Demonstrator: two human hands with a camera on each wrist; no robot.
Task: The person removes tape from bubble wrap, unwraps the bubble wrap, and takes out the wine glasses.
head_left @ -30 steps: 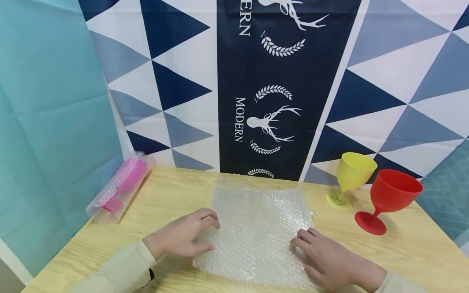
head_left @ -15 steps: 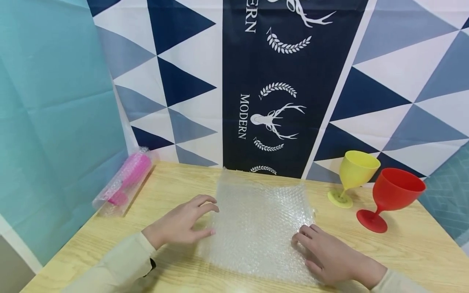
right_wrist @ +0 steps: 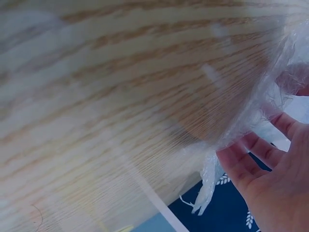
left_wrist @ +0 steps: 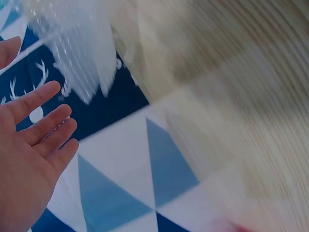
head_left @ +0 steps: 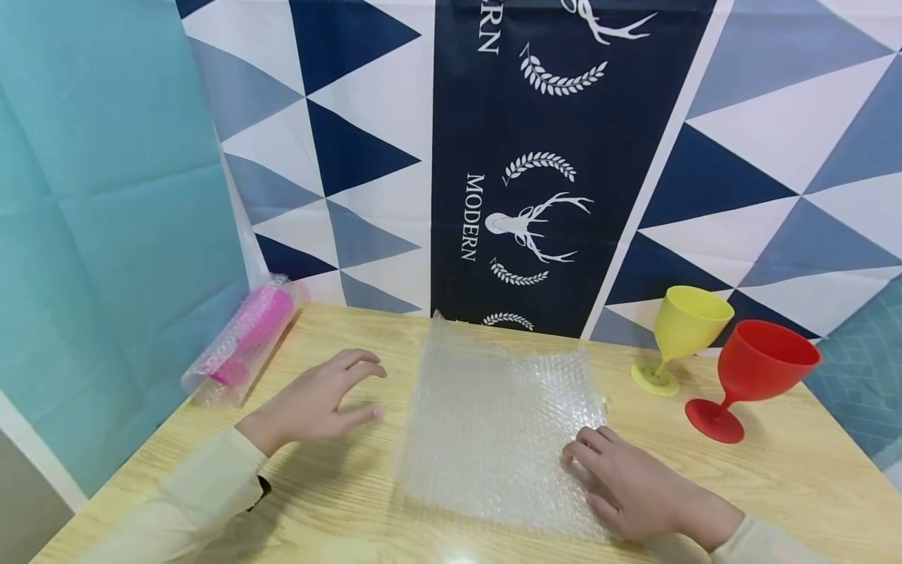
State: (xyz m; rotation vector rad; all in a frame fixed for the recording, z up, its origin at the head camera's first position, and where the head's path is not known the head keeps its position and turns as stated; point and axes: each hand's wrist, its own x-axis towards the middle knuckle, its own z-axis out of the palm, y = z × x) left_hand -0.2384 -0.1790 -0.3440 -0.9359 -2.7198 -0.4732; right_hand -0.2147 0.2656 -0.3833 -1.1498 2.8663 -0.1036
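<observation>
A sheet of clear bubble wrap (head_left: 493,431) lies spread on the wooden table in the head view. My left hand (head_left: 310,403) hovers to its left, fingers and thumb spread with nothing between them. The left wrist view shows the same left hand (left_wrist: 34,145) with loosely extended fingers, apart from the bubble wrap (left_wrist: 79,43). On the sheet's right edge rests my right hand (head_left: 627,486), fingers gently bent. In the right wrist view, fingertips of the right hand (right_wrist: 277,169) touch the edge of the bubble wrap (right_wrist: 248,116).
At the right stand a yellow plastic goblet (head_left: 687,325) and a larger red goblet (head_left: 761,368). A pink item rolled in bubble wrap (head_left: 247,337) lies at the far left. A patterned cloth (head_left: 521,157) hangs behind the table (head_left: 338,509).
My left hand has come off the sheet's left edge and moved away to the left. The right hand stays at the right edge. The head view has shifted slightly.
</observation>
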